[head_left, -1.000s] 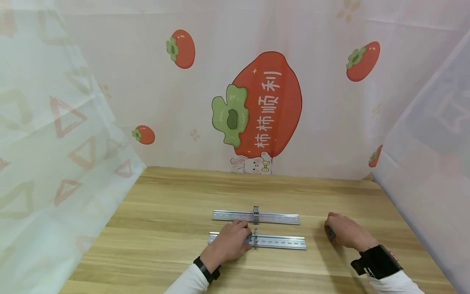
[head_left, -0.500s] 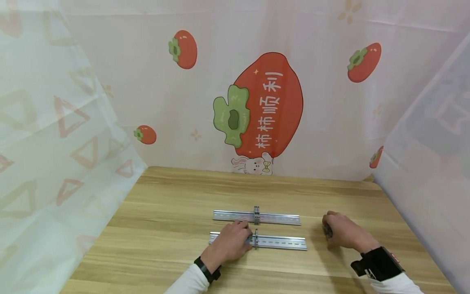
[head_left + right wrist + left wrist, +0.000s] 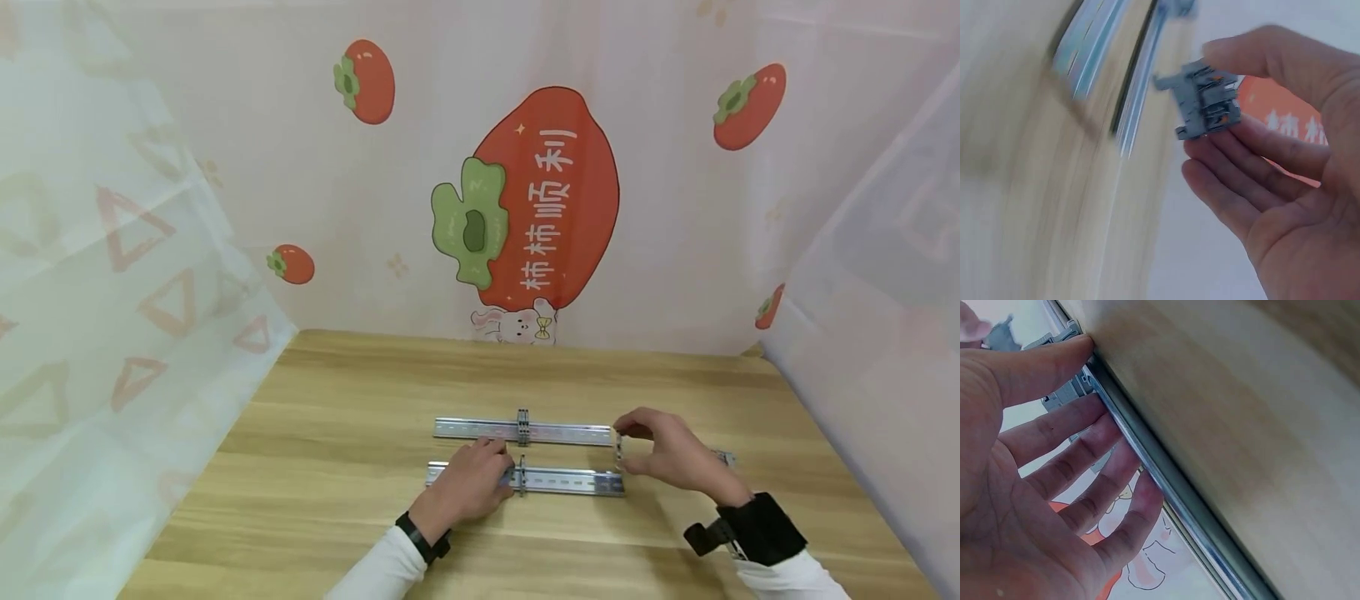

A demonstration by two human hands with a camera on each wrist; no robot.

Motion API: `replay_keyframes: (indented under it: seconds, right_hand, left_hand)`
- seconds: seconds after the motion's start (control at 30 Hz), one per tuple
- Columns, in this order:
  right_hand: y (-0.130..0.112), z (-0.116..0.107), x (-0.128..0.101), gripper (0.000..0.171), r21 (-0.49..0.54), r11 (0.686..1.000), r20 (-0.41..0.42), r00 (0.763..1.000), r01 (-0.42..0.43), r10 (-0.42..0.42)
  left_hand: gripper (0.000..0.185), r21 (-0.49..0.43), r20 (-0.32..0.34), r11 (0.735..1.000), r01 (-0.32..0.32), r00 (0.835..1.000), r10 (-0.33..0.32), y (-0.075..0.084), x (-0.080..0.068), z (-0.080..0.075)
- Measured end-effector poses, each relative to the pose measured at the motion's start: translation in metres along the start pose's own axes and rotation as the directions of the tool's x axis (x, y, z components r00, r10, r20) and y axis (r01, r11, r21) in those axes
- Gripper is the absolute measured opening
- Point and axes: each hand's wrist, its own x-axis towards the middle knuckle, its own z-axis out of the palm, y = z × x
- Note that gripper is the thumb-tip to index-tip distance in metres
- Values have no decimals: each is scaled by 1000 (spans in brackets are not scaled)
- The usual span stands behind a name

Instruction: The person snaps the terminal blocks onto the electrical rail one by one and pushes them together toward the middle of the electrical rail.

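Two slotted metal DIN rails lie roughly parallel on the table. My left hand (image 3: pixel 468 482) pinches the near rail (image 3: pixel 562 481) left of its middle, thumb on one edge and fingertips on the other. Just right of that hand, a grey terminal block (image 3: pixel 522 477) stands on the near rail. The far rail (image 3: pixel 472 428) carries a small stack of terminal blocks (image 3: pixel 522 427) around its middle. My right hand (image 3: pixel 671 454) pinches another grey terminal block (image 3: pixel 1207 100) between thumb and fingers, by the rails' right ends. Orange spots show on it in the right wrist view.
A further grey piece (image 3: pixel 726 457), partly hidden behind the right wrist, lies on the wooden table (image 3: pixel 337 400). Printed cloth (image 3: pixel 660 250) hangs behind the table and along both sides.
My right hand has moved left to the rails' right ends with a terminal block, uncovering a grey piece behind it. The left hand stays on the near rail. The head view tilts slightly.
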Motion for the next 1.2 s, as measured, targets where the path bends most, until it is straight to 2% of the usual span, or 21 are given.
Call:
replay_keyframes:
  seconds: [0.1, 0.2, 0.43, 0.67, 0.8, 1.2]
  right_hand:
    - [-12, 11, 10, 47, 136, 990, 21, 999, 32, -35]
    - [-21, 24, 19, 49, 238, 971, 73, 997, 22, -40]
    - [-38, 50, 37, 48, 337, 941, 139, 990, -30, -19]
    - [-43, 68, 47, 46, 368, 925, 169, 985, -92, 30]
    - [-42, 75, 52, 45, 390, 915, 177, 984, -103, 36]
    - [-43, 84, 57, 44, 394, 911, 194, 980, -121, 46]
  left_hand:
    - [32, 4, -5, 1000, 4, 1000, -4, -1, 1, -2]
    - [31, 7, -8, 1000, -2, 1000, 2, -2, 2, -2]
    - [32, 2, 3, 1000, -6, 1000, 6, -2, 2, -2]
    - [32, -2, 6, 1000, -11, 1000, 11, -2, 2, -1]
    - [32, -3, 9, 1000, -11, 1000, 11, -3, 2, 0]
    - [31, -17, 14, 1000, -8, 1000, 9, -3, 2, 1]
